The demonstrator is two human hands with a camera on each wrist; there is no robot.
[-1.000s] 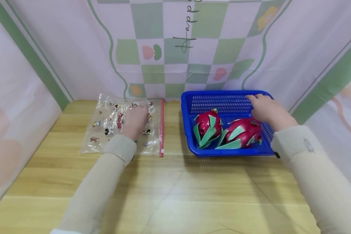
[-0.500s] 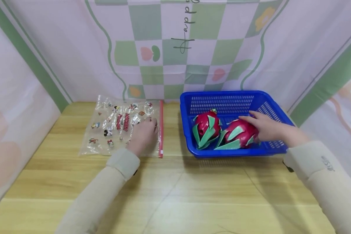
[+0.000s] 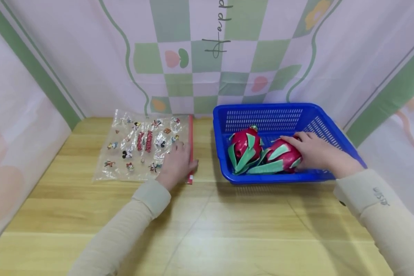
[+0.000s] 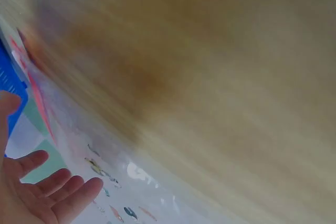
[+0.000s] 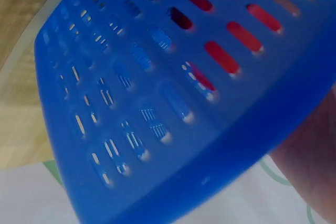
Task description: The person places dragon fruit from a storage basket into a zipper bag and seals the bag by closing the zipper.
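My left hand is over the right end of a clear zip bag, beside its red zip strip. In the left wrist view that hand has its fingers loosely spread, with nothing in them. At the right, my right hand reaches into a blue basket and grips a red dragon fruit with green leaves. A second dragon fruit lies to its left in the basket. The right wrist view shows mostly the basket's slotted wall, which hides the fingers.
Both the bag and the basket rest on a wooden table. A checkered fabric backdrop rises right behind them, and pale fabric hangs along both sides.
My left hand has moved right and toward me across the bag, and its fingers have opened out. The right hand has gone from the basket's back right rim down onto the right dragon fruit.
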